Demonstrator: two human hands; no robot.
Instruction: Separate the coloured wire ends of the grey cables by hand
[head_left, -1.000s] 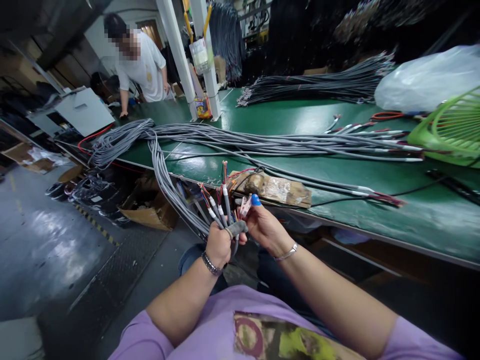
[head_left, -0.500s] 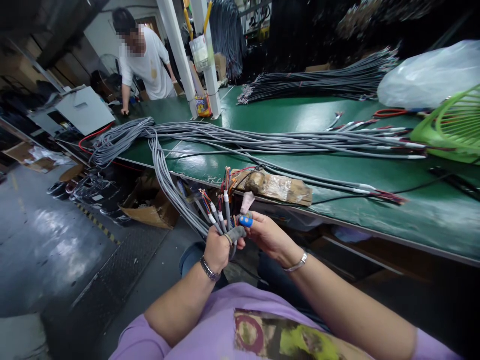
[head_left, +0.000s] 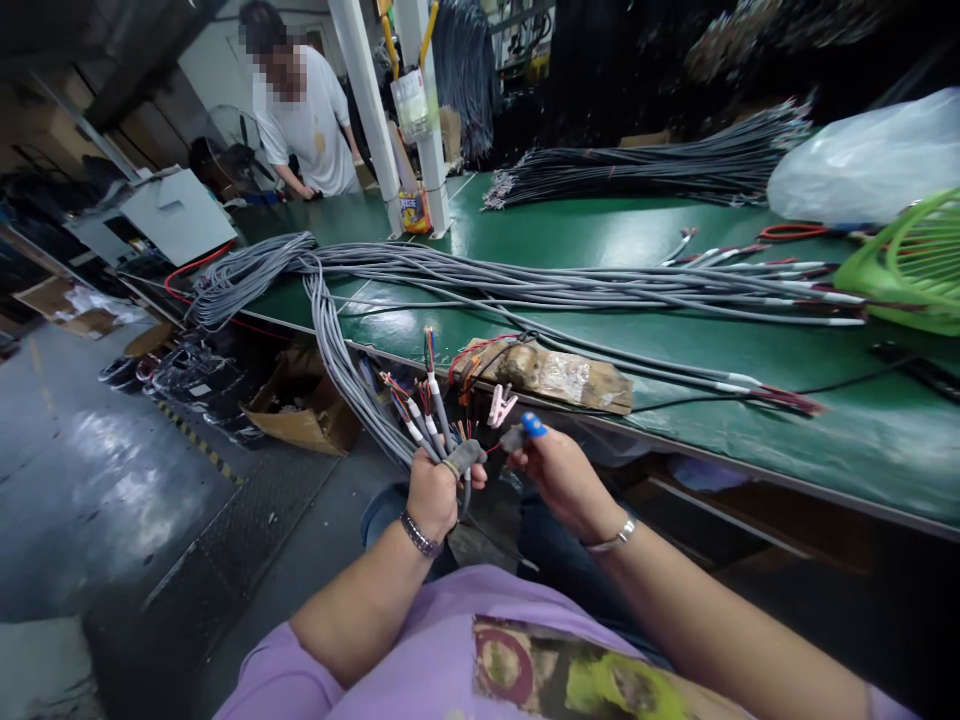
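My left hand (head_left: 433,498) is closed around several grey cables (head_left: 438,402), their stripped ends fanning upward with coloured wires showing above white wrappings. A grey covering is on the left thumb. To its right, my right hand (head_left: 568,482) is closed in a pinch, with grey and blue coverings on the fingers. A thin red wire (head_left: 493,447) runs between the two hands to the right fingertips. Just beyond them, a pink clothespin (head_left: 500,405) is at the bench edge beside a worn wooden board (head_left: 574,377).
Long grey cables (head_left: 525,280) lie along the green bench (head_left: 652,365), some draping over its front edge. Behind are a dark cable bundle (head_left: 637,170), a plastic bag (head_left: 862,160) and a green fan (head_left: 907,265). Another person (head_left: 307,120) stands across the bench, near a white post (head_left: 364,110).
My right hand has moved right, away from the left hand, drawing the red wire out between them. The clothespin shows more fully. The other person's arm has drawn in toward the body.
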